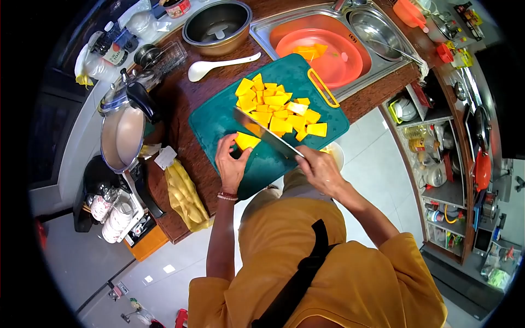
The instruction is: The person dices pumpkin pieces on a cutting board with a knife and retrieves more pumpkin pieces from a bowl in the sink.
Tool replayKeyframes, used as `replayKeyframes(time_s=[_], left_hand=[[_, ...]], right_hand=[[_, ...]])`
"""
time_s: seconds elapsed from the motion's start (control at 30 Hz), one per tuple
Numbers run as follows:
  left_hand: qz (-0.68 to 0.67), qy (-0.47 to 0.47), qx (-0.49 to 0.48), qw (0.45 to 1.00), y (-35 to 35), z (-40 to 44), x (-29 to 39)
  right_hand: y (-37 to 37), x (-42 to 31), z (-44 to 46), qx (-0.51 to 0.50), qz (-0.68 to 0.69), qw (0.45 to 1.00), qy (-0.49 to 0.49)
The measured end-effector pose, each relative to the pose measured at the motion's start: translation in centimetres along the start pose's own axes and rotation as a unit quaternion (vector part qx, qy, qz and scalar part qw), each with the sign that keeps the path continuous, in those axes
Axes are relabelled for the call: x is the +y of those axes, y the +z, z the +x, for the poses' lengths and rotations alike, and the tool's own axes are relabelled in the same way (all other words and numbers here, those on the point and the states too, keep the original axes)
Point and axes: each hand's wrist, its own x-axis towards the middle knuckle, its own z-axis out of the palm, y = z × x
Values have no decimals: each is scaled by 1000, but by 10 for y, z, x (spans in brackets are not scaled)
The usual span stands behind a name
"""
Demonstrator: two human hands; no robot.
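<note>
A green cutting board [213, 117] with a yellow handle lies on the brown counter. On it is a heap of cut orange-yellow pumpkin chunks [280, 99]. My left hand [231, 164] grips a larger pumpkin piece [248, 141] with fingers and thumb, near the board's left side. My right hand [321, 169] is closed around the handle of a kitchen knife [272, 139]. The blade points up and left, lying between the held piece and the heap. Whether the edge touches the board I cannot tell.
Beyond the board are a white spoon [224, 66], a dark pot [217, 27] and a sink with an orange basin [342, 60] holding pumpkin scraps. At left stand a lidded pot [123, 134] and a yellow cloth-like bundle [185, 195]. Shelves [448, 191] line the right.
</note>
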Motion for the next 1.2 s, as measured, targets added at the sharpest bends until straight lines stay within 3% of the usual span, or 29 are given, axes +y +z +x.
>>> replayKeyframes(time_s=[0.23,0.53,0.63,0.77,0.87,0.93,1.1,1.2], left_hand=[[-5,-5,20,1000,3,-1,-1],[-18,0,44,999,7,0,-4],[-19,7,56,998,9,1,-8],[-8,7,59,998,12,-3,-13],[6,26,50,998,6,0,-8],[-1,46,64,997,9,0,-7],[-5,-25,82,996,8,5,-2],[-5,-13,69,998,6,7,-3]], right_hand=[[20,-17,28,-22,-40,999,-26],[22,-26,45,-109,-155,981,-45],[53,-25,53,-102,-238,965,-32],[99,-21,95,-26,-198,975,-102],[103,-17,109,-47,-197,974,-102],[91,-7,116,-49,-175,980,-79],[45,-25,97,-45,-151,987,-34],[36,-32,83,-47,-165,982,-74]])
